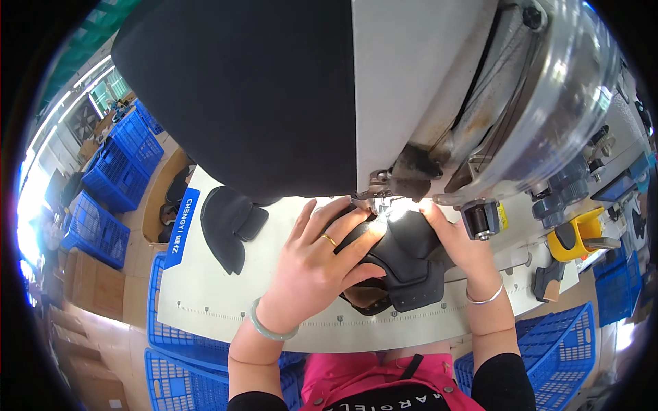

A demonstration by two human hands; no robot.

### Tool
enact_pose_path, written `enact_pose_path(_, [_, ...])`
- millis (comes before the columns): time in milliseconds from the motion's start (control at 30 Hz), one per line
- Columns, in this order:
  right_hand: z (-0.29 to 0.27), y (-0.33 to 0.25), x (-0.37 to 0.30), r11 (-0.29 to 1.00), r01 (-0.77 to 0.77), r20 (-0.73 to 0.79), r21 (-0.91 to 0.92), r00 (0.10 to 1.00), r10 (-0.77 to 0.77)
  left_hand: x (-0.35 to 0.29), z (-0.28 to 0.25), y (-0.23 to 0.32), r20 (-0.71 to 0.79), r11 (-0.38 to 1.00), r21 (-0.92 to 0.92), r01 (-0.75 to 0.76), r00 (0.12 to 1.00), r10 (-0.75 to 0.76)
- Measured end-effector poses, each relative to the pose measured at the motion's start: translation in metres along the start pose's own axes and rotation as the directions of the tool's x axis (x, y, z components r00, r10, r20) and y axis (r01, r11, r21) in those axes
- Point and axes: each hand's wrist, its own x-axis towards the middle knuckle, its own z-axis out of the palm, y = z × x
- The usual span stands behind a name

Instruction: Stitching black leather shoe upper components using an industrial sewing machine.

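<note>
A black shoe-upper piece of several layers lies under the needle area of a sewing machine. Tan lining shows at its lower left edge. My left hand, with a ring and a pale bangle, rests on its left side, fingers spread and thumb stretched over it. My right hand, with a silver bangle, touches the upper right edge with one straight digit; its other fingers are hidden. A bright lamp glares near the presser foot. Another black cut piece lies on the table to the left.
The pale table has a ruler scale along its curved front. Blue crates stand below left, with another blue crate below right. A yellow holder sits at right beside a small black-and-tan piece. Cardboard boxes stand left.
</note>
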Motion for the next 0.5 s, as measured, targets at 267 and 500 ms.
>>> enact_pose_path(267, [-0.018, -0.028, -0.001, 0.983, 0.116, -0.168, 0.14, 0.981, -0.092, -0.003, -0.001, 0.001, -0.001, 1.0, -0.03, 0.007, 1.0, -0.007])
enact_pose_path(500, [-0.031, -0.048, 0.001, 0.996, 0.079, 0.306, 0.038, 0.948, -0.087, -0.034, 0.01, 0.016, -0.093, 0.996, -0.055, 0.071, 0.993, -0.075])
